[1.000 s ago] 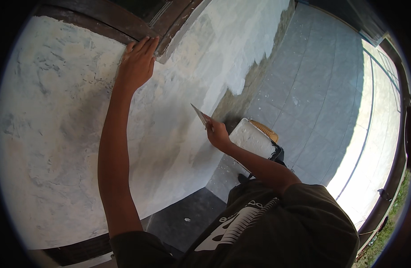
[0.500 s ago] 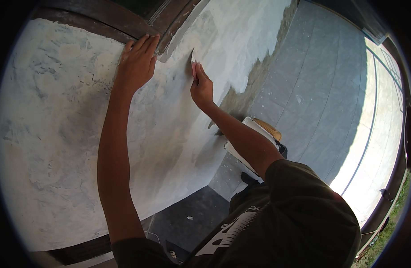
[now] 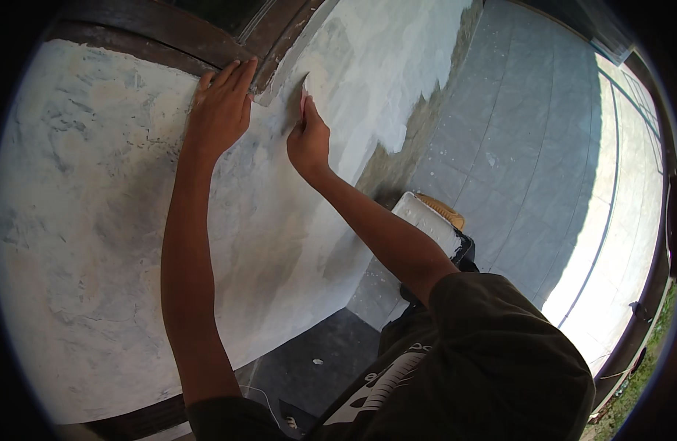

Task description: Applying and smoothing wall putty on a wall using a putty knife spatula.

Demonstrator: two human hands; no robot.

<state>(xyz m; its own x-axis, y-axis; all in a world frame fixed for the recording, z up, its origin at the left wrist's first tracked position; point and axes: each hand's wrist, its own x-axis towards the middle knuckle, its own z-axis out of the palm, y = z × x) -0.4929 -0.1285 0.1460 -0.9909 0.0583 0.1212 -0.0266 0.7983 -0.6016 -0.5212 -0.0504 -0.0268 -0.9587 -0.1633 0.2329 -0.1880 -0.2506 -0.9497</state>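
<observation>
My left hand [image 3: 218,114] lies with fingers stretched out against the lower corner of a dark brown wooden window frame [image 3: 162,33]. Its palm side rests near the top of a patchy white and grey plastered wall [image 3: 81,213]. To its right, my right hand [image 3: 310,145] is closed around the handle of a putty knife [image 3: 304,90]. The thin blade points up at the wall, just right of the frame's corner. Whether its edge touches the plaster is hard to tell.
Below my right forearm is a white container [image 3: 421,214] with a tan ribbed object [image 3: 443,210] beside it. Grey tiles [image 3: 515,147] run along the wall's foot, sunlit farther right. A dark floor patch [image 3: 309,353] and thin white cable [image 3: 263,393] lie near me.
My right hand has moved left with the putty knife, closer to the frame's corner. My left hand remains on the frame. The view has shifted slightly.
</observation>
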